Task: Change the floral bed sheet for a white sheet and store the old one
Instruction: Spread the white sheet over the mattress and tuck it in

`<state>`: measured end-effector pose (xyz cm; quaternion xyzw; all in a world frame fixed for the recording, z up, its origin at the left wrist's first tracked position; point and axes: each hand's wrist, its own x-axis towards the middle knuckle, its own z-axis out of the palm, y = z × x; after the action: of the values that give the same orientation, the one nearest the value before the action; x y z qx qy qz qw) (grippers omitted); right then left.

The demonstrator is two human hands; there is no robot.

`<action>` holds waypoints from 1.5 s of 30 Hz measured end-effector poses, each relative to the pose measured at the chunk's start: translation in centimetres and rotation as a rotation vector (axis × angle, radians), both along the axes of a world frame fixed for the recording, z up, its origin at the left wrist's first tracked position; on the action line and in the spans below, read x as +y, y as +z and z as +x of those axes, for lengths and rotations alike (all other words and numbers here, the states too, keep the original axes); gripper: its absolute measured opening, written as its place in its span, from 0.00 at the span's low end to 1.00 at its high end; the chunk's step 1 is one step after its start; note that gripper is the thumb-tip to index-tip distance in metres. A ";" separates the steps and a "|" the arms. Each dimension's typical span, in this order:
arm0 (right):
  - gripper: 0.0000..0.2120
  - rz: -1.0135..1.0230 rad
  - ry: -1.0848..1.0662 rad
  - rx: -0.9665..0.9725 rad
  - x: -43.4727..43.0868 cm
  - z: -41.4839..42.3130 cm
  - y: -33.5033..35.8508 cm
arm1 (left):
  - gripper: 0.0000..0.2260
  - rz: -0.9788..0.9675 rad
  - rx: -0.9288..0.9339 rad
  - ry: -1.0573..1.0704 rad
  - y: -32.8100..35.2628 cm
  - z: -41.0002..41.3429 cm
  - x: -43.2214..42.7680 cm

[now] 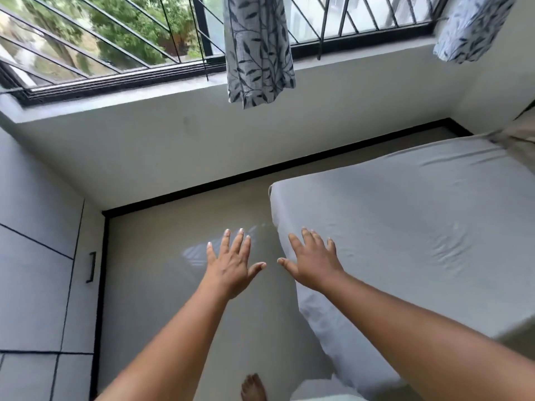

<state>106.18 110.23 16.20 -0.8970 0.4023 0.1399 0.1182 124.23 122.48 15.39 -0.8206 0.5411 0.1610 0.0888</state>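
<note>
A white sheet (405,227) covers the bed on the right, with a few wrinkles near its middle and its side hanging down toward the floor. My left hand (231,264) hovers over the floor with fingers spread and holds nothing. My right hand (314,260) is spread flat too, over the bed's near left edge; I cannot tell whether it touches the sheet. No floral sheet shows in this view.
A grey wardrobe (37,256) with a black handle (91,267) lines the left. A barred window (115,47) and leaf-print curtains (257,50) are ahead. The tiled floor (179,285) runs between wardrobe and bed. My bare foot (253,387) is at the bottom. Beige fabric (518,134) lies far right.
</note>
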 end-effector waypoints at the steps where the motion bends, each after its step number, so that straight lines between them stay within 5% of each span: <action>1: 0.37 0.002 -0.014 -0.004 -0.1 0.8 0.2 | 0.47 -0.005 -0.005 -0.007 0.1 1.1 -0.4; 12: 0.36 -0.016 -0.230 -0.050 -8.7 6.9 -0.2 | 0.46 -0.033 0.013 -0.307 0.8 9.1 -13.4; 17: 0.52 -0.018 -0.342 -0.046 -17.3 9.3 -1.7 | 0.44 -0.013 0.022 -0.463 0.0 11.4 -24.3; 20: 0.47 0.036 -0.436 -0.039 -22.1 10.2 -1.8 | 0.41 0.036 0.020 -0.536 0.0 13.0 -30.4; 26: 0.54 0.005 -0.545 -0.055 -31.6 11.5 -0.6 | 0.43 0.010 0.010 -0.664 1.4 14.8 -43.5; 32: 0.54 -0.029 -0.843 -0.095 -40.2 11.5 -1.4 | 0.48 -0.015 0.039 -0.900 0.3 12.7 -57.7; 37: 0.39 -0.071 -1.135 -0.079 -46.3 12.0 -2.4 | 0.42 -0.029 0.006 -1.193 -0.9 10.7 -68.5; 45: 0.38 -0.053 -1.627 -0.128 -52.5 18.3 -0.8 | 0.40 0.008 -0.025 -1.633 0.2 12.1 -81.1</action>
<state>124.50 57.72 15.42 -0.3331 0.9233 -0.0506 0.1843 136.34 41.34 15.63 -0.1688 0.9670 0.0382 0.1870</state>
